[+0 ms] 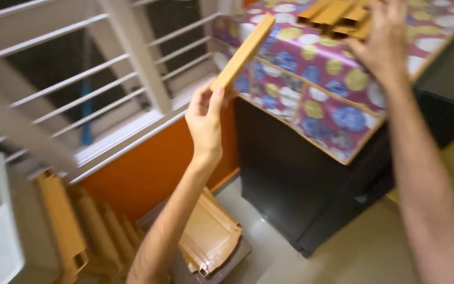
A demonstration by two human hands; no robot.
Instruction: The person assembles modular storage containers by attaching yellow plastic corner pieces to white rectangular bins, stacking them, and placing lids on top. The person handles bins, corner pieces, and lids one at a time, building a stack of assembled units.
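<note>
Head view: left hand [204, 122] clamped on tan plastic slat [244, 52], raised toward floral-covered cabinet top [321, 84]; right hand [382, 37], fingers spread, rests on stacked slats [332, 14]; step judged stacking; next calls for flat placement.

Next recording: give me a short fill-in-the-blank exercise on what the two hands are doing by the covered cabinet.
1. The left hand holds up one flat ____ slat.
2. The right hand rests on the stack of slats lying on top of the ____ cabinet.
3. The patterned cover over the cabinet shows ____ shapes in blue, yellow and white.
4. The wall under the window bars is ____.

Missing words: wooden; black; round; orange
</note>
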